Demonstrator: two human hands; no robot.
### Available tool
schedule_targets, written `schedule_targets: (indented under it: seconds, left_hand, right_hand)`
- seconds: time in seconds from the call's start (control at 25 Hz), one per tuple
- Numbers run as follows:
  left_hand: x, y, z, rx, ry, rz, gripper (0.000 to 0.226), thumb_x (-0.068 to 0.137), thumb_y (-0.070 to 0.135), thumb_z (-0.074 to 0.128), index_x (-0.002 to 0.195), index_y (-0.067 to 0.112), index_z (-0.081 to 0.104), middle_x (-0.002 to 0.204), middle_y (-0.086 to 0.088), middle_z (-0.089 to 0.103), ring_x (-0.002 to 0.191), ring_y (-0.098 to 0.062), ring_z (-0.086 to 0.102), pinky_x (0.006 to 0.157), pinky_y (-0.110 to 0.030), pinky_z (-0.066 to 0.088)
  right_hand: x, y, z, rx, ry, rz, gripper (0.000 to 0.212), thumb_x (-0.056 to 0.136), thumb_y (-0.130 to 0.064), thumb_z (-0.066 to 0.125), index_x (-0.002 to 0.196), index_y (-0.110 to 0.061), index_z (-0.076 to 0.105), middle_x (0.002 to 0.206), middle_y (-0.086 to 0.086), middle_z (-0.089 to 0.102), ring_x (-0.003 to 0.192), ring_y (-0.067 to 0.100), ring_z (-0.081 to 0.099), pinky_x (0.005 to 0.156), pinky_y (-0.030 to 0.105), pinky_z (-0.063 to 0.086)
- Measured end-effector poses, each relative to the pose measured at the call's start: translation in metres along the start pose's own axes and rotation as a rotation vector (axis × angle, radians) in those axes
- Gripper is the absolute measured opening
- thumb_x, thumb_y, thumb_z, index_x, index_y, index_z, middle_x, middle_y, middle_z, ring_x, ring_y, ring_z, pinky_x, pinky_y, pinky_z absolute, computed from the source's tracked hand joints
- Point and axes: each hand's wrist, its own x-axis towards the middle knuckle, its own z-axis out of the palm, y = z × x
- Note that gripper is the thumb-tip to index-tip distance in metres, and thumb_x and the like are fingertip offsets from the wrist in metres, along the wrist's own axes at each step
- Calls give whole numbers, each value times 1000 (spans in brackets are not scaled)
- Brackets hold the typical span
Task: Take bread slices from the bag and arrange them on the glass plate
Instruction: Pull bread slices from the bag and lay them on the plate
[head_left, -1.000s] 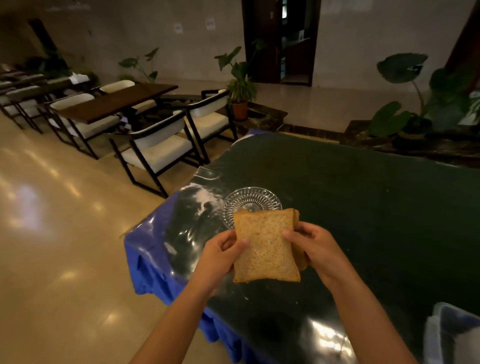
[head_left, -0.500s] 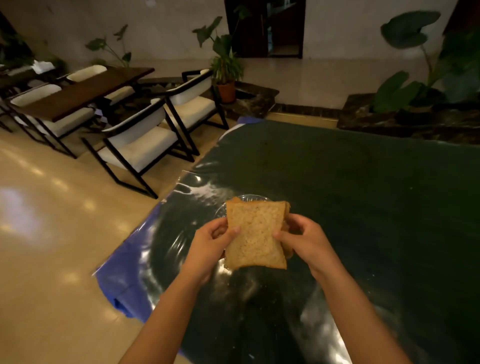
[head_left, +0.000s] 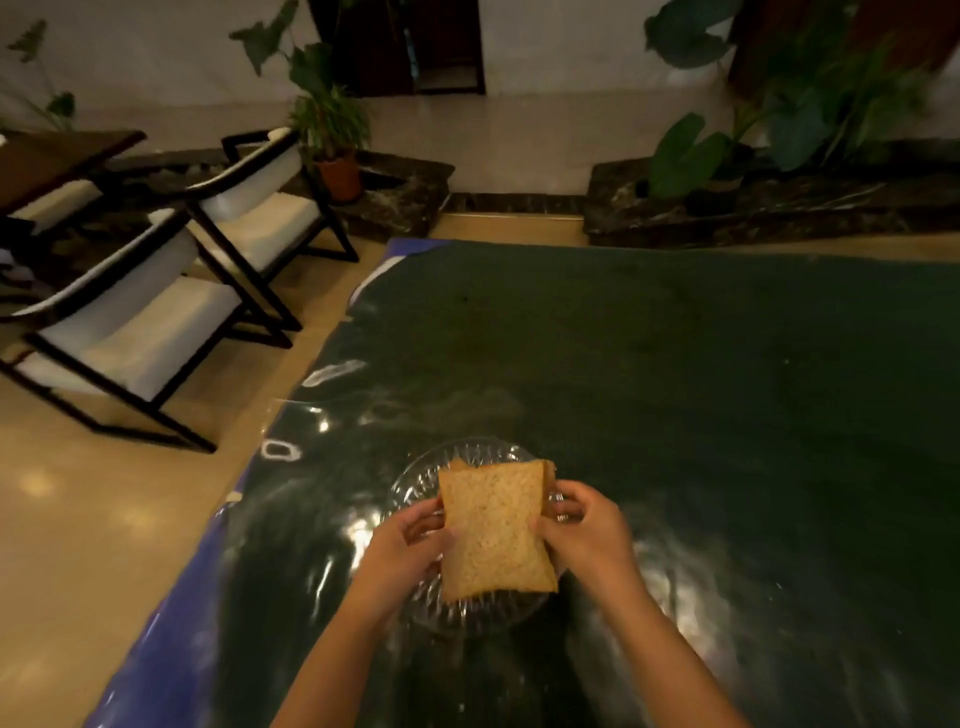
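Since the earlier frame, bread slices now sit directly over the glass plate.
Left hand and right hand fingers clamp opposite side edges; long axis runs near-to-far, plate just below on the tabletop.

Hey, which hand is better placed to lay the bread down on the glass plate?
Probably either: left hand and right hand pinch opposite edges of the bread over the glass plate.

Your bench: dark green top under glossy clear film, blue cloth showing along its left edge. Directly on it, near the left edge toward your side, one cut-glass plate, upright.
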Motion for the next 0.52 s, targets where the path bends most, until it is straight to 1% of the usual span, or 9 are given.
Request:
schedule_targets:
  seconds: [0.08, 0.12, 0.2, 0.24, 0.32, 0.4, 0.44, 0.52]
  left_hand:
    - [36, -3, -6, 35, -23, -1, 38, 82, 2, 64, 117, 17, 60, 103, 1, 69, 87, -12, 69, 64, -27, 58]
    - [53, -5, -9, 63, -22, 8, 39, 82, 1, 64, 118, 15, 59, 102, 1, 69, 87, -12, 69, 65, -27, 58]
    - [84, -7, -12, 144, -4, 51, 41, 82, 2, 65, 121, 13, 58, 104, 2, 68, 90, -10, 66, 68, -24, 57]
    - [96, -9, -14, 172, 2, 68, 42, 82, 3, 66, 122, 13, 58, 106, 1, 68, 91, -10, 65, 69, -22, 56]
    - [115, -12, -15, 199, 12, 81, 42, 82, 4, 66, 122, 12, 57, 109, -2, 67, 92, -10, 64, 72, -22, 53]
    - [126, -14, -16, 237, 6, 123, 40, 82, 4, 65, 122, 10, 58, 107, -2, 66, 88, -6, 62, 72, -19, 52]
    - [130, -16, -17, 257, 2, 149, 39, 83, 3, 64, 121, 9, 59, 107, -2, 66, 87, -5, 62, 74, -20, 52]
    - [139, -20, -17, 271, 2, 175, 38, 82, 1, 64, 120, 6, 59, 107, -5, 66, 89, -12, 62, 83, -30, 52]
  right_hand:
    - [21, 1, 20, -6, 89, 12, 43, 71, -14, 72, 113, -21, 60, 81, -18, 58, 82, 7, 61, 70, 31, 53]
    - [31, 1, 30, -12, 131, 18, 43, 71, -14, 71, 112, -23, 60, 80, -19, 57, 82, 7, 61, 69, 30, 52]
    - [49, 2, 47, -31, 211, 36, 46, 72, -16, 70, 114, -28, 55, 79, -19, 56, 76, 5, 58, 63, 26, 47]
    - [57, 3, 55, -33, 249, 51, 47, 72, -17, 70, 114, -28, 52, 80, -18, 56, 74, 5, 57, 62, 28, 47]
    - [69, 6, 69, -41, 318, 73, 44, 73, -18, 70, 111, -26, 49, 83, -14, 58, 74, 9, 58, 66, 33, 50]
    - [76, 9, 79, -69, 378, 83, 38, 74, -18, 69, 106, -23, 50, 89, -8, 62, 78, 13, 60, 67, 34, 49]
    - [78, 11, 83, -92, 399, 80, 35, 75, -18, 69, 105, -22, 51, 92, -5, 63, 81, 15, 60, 67, 34, 50]
    - [81, 13, 90, -155, 434, 64, 31, 76, -19, 69, 104, -21, 54, 97, -4, 65, 85, 16, 61, 67, 33, 51]
